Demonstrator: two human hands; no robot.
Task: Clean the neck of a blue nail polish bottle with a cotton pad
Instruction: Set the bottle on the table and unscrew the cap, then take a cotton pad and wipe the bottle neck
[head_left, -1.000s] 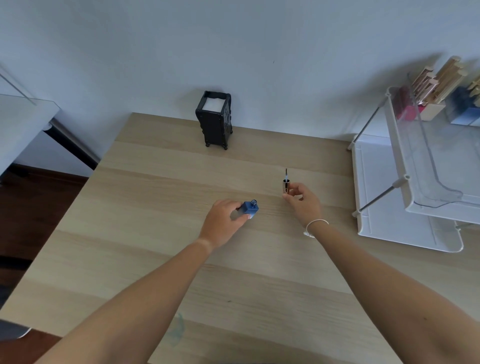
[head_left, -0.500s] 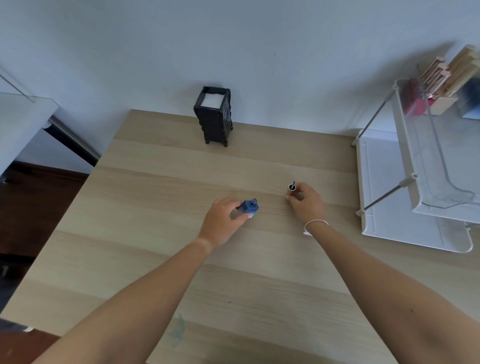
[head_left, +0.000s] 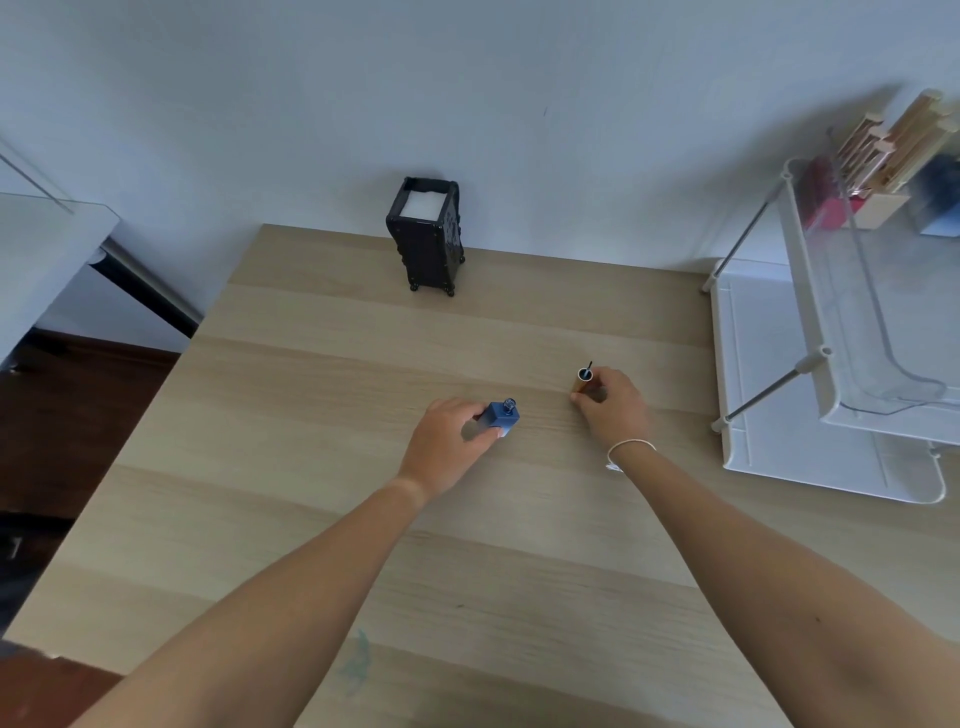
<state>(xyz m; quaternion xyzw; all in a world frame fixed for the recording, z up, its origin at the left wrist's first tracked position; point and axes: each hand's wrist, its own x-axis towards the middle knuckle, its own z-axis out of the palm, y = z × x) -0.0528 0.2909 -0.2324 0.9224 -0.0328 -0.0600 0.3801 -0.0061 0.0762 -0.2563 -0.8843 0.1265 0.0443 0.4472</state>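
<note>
Both hands rest on the wooden table, each holding one part of the opened polish.

The left hand (head_left: 447, 441) pinches the blue nail polish bottle (head_left: 500, 417) near the table's (head_left: 311, 395) middle, its bare neck up and tilted toward the far edge. The right hand (head_left: 613, 402) grips the cap (head_left: 582, 382), open end up, brush (head_left: 588, 368) pointing up. By the far edge a black holder (head_left: 428, 244) holds white cotton pads (head_left: 423, 203); a white tray rack (head_left: 769, 395) sits at the right edge.
</note>
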